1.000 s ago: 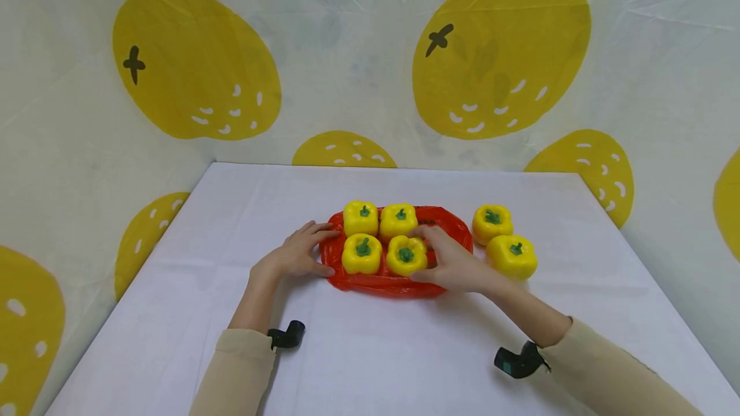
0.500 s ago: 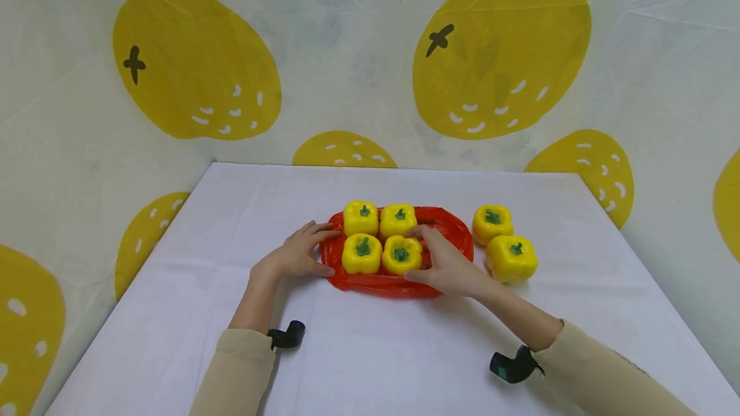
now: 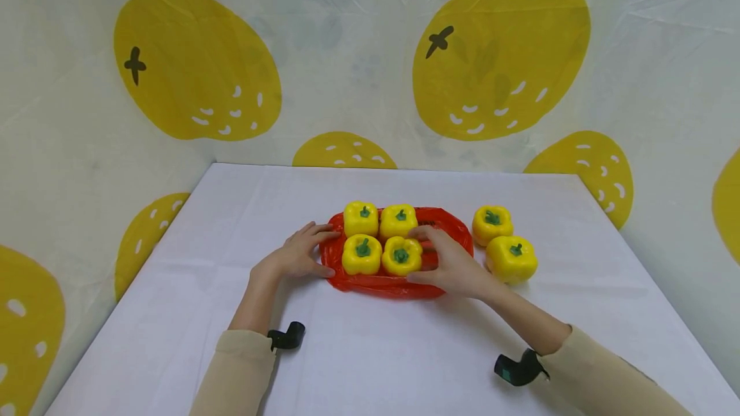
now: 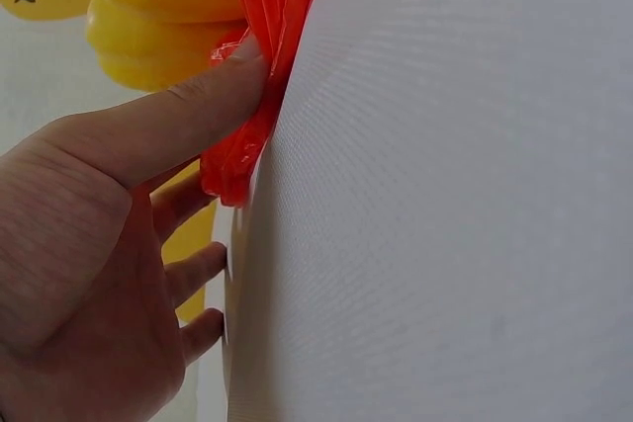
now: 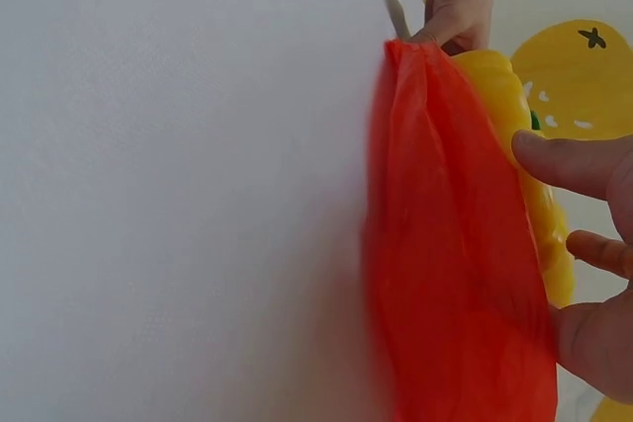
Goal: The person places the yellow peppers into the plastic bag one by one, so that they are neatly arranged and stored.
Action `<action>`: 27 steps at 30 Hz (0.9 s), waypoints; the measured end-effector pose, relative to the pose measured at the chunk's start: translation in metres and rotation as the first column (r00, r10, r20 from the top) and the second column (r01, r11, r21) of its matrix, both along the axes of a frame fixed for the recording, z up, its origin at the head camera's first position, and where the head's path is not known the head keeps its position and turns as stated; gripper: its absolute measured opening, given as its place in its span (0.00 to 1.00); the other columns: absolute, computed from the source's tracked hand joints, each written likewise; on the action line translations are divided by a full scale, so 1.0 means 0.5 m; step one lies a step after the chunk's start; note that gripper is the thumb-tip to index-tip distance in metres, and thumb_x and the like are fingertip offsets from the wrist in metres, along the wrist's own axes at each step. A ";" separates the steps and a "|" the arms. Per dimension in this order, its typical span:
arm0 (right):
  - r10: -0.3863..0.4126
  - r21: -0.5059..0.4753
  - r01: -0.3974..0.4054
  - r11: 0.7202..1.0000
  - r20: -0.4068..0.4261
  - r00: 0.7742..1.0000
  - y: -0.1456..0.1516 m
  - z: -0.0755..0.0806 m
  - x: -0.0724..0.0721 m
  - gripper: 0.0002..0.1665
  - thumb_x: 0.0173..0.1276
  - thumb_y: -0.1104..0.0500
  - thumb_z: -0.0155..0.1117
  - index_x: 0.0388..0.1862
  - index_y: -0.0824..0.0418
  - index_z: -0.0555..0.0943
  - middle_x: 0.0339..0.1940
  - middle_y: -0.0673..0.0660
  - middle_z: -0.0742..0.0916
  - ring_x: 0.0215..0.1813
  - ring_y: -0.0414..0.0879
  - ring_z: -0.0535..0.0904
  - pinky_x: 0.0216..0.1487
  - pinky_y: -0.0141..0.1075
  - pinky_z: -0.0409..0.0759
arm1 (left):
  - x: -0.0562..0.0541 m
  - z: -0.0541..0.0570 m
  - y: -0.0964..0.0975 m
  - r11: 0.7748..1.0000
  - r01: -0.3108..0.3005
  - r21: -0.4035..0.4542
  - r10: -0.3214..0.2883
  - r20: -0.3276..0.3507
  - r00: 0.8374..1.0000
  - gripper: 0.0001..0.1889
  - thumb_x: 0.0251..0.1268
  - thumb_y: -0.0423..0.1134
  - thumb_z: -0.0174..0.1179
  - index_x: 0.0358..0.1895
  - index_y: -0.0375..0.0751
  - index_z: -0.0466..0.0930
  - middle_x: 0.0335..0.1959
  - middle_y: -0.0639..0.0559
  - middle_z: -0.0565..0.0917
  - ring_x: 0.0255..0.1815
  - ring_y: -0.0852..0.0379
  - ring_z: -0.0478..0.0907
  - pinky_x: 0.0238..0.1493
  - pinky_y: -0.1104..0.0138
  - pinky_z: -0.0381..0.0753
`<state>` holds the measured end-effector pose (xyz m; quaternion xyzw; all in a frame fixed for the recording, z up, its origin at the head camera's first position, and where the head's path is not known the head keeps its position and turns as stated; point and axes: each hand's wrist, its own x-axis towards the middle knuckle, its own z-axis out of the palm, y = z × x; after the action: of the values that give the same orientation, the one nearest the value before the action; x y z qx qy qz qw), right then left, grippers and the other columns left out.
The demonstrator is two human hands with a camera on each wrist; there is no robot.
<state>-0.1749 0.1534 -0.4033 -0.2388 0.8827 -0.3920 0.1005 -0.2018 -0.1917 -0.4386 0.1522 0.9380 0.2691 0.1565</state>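
Observation:
A red plastic bag (image 3: pixel 370 284) lies spread at the middle of the table, with several yellow bell peppers in two rows on it. My left hand (image 3: pixel 295 252) is at the bag's left end, thumb and forefinger spread along its edge. In the left wrist view the thumb (image 4: pixel 198 111) lies against the red plastic. On the right my right hand (image 3: pixel 457 268) stands with thumb and fingers apart, just beside the front right bell pepper (image 3: pixel 401 256). A small gap shows between them, and the palm holds nothing. The right wrist view shows fingertips (image 5: pixel 534 150) near the peppers.
To the right of the bag, two more yellow bell peppers (image 3: pixel 511 259) stand close together on the white tablecloth (image 3: pixel 376 352). Behind the table hangs a pale curtain (image 3: pixel 347 50) with large yellow fruit prints. Black cameras (image 3: pixel 520 368) sit at both wrists.
The front right bell pepper has shifted slightly left toward its neighbour, my right hand moving with it. The right hand has since drawn back a little to the right. My left hand stays put.

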 end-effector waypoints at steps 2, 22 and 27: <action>-0.003 -0.007 0.003 1.000 -0.003 1.000 0.008 0.004 -0.001 0.44 0.60 0.55 0.81 0.71 0.59 0.68 0.67 0.59 0.77 0.68 0.59 0.74 0.60 0.54 0.82 | 0.000 0.000 0.001 1.000 0.002 0.001 -0.002 -0.003 1.000 0.42 0.57 0.47 0.75 0.76 0.53 0.69 0.80 0.48 0.61 0.83 0.38 0.41 0.73 0.31 0.48; -0.155 -0.090 0.151 0.984 -0.044 0.987 0.129 0.085 -0.006 0.28 0.67 0.64 0.73 0.64 0.60 0.73 0.61 0.63 0.81 0.60 0.63 0.81 0.53 0.46 0.85 | 0.003 0.002 -0.001 0.999 0.042 -0.003 -0.042 -0.031 0.999 0.42 0.57 0.46 0.74 0.77 0.49 0.68 0.80 0.44 0.61 0.82 0.35 0.44 0.75 0.33 0.45; -0.207 -0.047 0.203 0.978 -0.081 0.975 0.169 0.109 -0.006 0.26 0.70 0.58 0.72 0.63 0.63 0.75 0.60 0.63 0.81 0.62 0.62 0.78 0.61 0.58 0.79 | 0.002 0.003 -0.001 0.999 0.043 -0.001 -0.043 -0.032 0.999 0.42 0.57 0.47 0.74 0.77 0.49 0.68 0.80 0.43 0.61 0.82 0.35 0.44 0.75 0.33 0.45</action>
<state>-0.1779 0.2380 -0.3491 -0.1649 0.8984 -0.4067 0.0170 -0.2010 -0.1922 -0.4373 0.1764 0.9369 0.2633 0.1473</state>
